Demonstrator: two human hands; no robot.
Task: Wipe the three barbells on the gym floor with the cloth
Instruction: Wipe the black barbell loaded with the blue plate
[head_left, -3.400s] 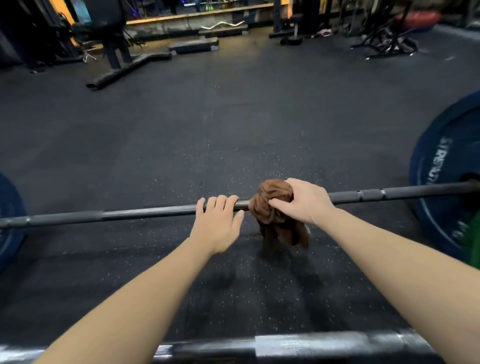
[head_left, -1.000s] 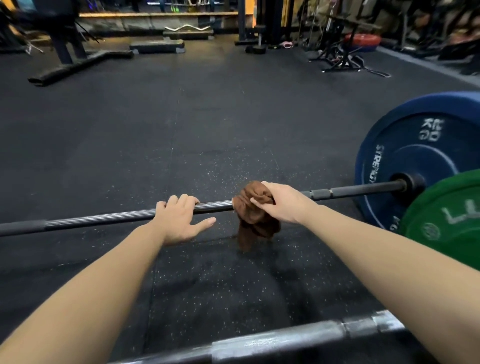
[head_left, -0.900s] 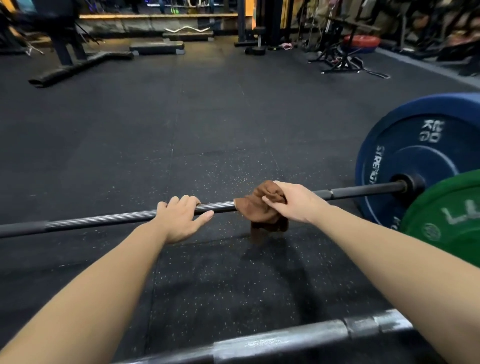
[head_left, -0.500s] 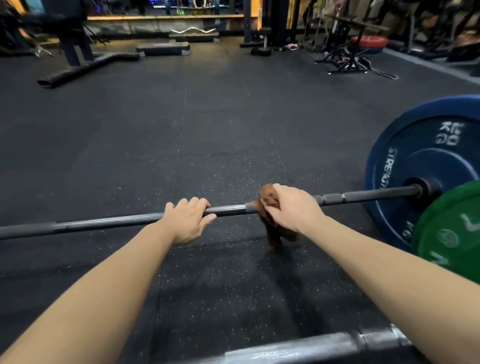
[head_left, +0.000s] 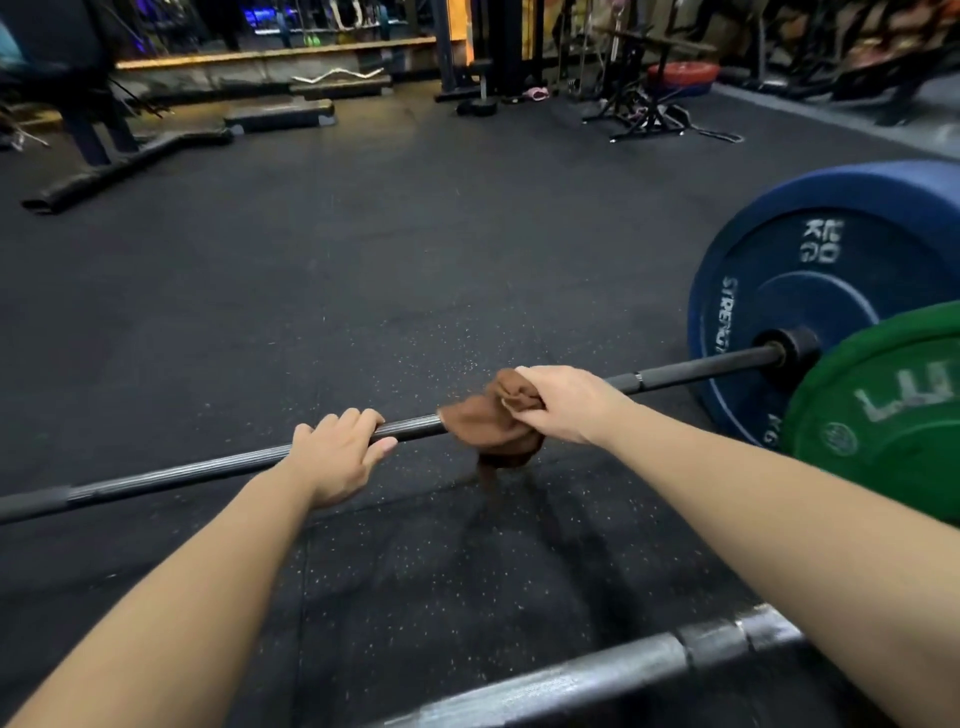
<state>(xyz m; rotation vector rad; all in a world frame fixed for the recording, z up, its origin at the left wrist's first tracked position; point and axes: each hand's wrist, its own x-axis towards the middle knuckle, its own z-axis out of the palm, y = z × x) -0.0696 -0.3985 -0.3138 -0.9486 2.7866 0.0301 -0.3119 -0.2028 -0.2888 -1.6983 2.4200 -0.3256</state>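
A dark barbell bar (head_left: 182, 475) runs across the gym floor from the left edge to a blue plate (head_left: 810, 291) at the right. My left hand (head_left: 337, 452) grips the bar near its middle, fingers curled over the top. Just to its right my right hand (head_left: 563, 402) holds a brown cloth (head_left: 485, 423) bunched round the bar, part of it hanging below. A second, silver barbell bar (head_left: 597, 675) lies nearer me along the bottom edge, with a green plate (head_left: 883, 410) at the right.
Black rubber flooring (head_left: 363, 260) stretches ahead. Far back stand step platforms (head_left: 280, 111), a bench frame (head_left: 104, 156) at the left, a rack stand (head_left: 649, 111) with a red plate (head_left: 683, 75) and a curl bar (head_left: 337, 77).
My right hand has slid the cloth back and forth along the bar and now has it spread a little to the left. My left hand has kept its grip on the bar.
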